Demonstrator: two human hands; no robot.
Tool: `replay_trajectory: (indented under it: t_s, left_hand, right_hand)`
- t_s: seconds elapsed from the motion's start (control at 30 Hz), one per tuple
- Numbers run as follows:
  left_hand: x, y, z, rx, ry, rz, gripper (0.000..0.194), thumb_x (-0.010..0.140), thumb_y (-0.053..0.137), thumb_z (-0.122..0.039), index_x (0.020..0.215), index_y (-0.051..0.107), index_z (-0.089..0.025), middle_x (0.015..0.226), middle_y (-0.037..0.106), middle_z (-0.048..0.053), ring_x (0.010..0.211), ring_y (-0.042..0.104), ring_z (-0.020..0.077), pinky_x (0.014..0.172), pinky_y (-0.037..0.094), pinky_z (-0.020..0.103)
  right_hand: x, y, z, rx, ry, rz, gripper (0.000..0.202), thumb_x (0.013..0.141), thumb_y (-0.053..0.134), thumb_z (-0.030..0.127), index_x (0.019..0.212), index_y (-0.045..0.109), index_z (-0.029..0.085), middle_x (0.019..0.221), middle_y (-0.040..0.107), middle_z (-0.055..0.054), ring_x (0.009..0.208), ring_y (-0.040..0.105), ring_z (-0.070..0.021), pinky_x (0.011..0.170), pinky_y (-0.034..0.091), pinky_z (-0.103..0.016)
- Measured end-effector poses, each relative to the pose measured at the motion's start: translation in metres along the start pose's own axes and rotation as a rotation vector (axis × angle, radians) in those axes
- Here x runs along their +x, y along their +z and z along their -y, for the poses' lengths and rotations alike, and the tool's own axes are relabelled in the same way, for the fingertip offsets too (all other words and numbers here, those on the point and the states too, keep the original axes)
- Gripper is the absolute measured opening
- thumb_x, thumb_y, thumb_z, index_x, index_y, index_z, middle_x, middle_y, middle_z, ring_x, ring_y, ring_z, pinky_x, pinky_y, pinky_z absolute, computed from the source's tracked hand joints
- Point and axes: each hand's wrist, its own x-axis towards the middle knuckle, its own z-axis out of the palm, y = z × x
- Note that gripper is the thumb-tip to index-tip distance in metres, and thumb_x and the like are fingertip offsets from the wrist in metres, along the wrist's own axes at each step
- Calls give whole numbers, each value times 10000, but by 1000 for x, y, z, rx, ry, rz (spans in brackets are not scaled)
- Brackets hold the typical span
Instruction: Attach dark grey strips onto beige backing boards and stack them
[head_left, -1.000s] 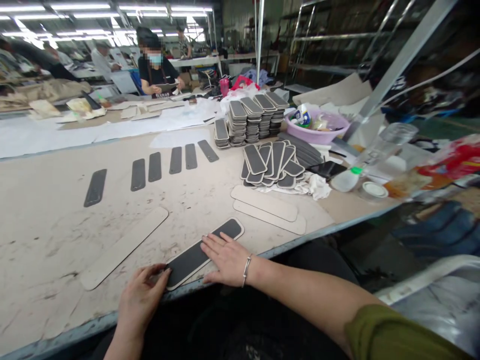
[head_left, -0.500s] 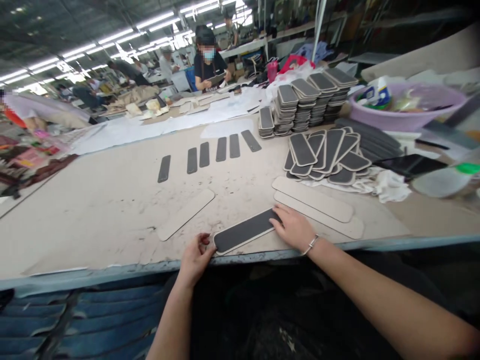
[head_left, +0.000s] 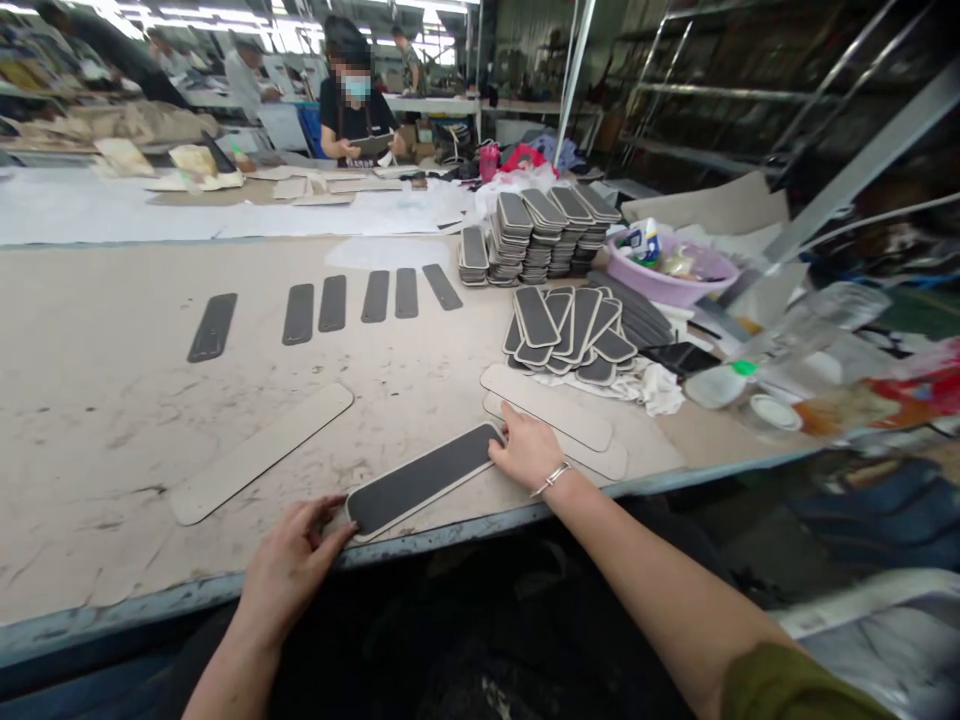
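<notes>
A lilac plastic basin [head_left: 670,288] held a blue-and-white packet [head_left: 644,241], print unreadable. Near the blue-grey table edge [head_left: 465,532], the left hand [head_left: 289,560] pinched a pale-rimmed dark-grey oblong panel [head_left: 424,482]; the right hand [head_left: 531,452] touched it, grip unclear.

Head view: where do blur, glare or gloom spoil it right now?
In the head view, the dark panel, left hand and right hand look fairly sharp; the red item far right smears; ceiling lights glare white; the rack behind is dim.
</notes>
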Motion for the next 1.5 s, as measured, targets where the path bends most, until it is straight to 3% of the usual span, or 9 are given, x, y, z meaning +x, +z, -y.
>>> replay_trajectory:
  t_s: [0.67, 0.9, 1.17, 1.37, 1.5]
  left_hand:
    - [-4, -4, -9, -55, -18, -17, 371, 733, 580, -456, 1017, 623, -220, 876, 564, 24, 794, 561, 169, 701, 439, 279]
    - [-4, -4, -8, -64, -16, -9, 393, 745, 561, -481, 1026, 622, -213, 874, 548, 24, 762, 549, 162, 685, 433, 276]
    - [-4, -4, 2, -28, 66, 67, 445, 784, 489, -504, 1126, 561, -228, 871, 524, 12, 660, 527, 136, 628, 438, 267]
    - [-1, -3, 3, 23, 75, 61, 460, 764, 488, -538, 1088, 581, -225, 865, 540, 24, 689, 547, 156, 634, 450, 267]
    - [0, -3, 2, 37, 57, 47, 476, 743, 504, -551, 1074, 595, -222, 897, 559, 31, 691, 556, 159, 628, 459, 262]
  right_hand:
    - [3, 5, -3, 37, -71, -91, 397, 727, 549, 320, 1100, 486, 196, 771, 631, -2, 707, 564, -162, 615, 354, -246]
    - [3, 4, -2, 13, -67, -81, 404, 736, 537, 314, 1116, 478, 192, 778, 629, -10, 723, 566, -165, 612, 357, -240]
    - [2, -8, 1, -2, -2, 33, 506, 789, 478, 307, 1260, 386, 148, 916, 644, -71, 816, 584, -186, 697, 387, -259]
    - [-6, -13, 19, -72, 52, 32, 812, 763, 509, 521, 1387, 187, 112, 1043, 591, -143, 957, 546, -259, 772, 394, -324]
    - [-5, -11, 27, -102, 70, 29, 845, 762, 510, 501, 1402, 127, 104, 1078, 565, -162, 962, 536, -265, 773, 398, -335]
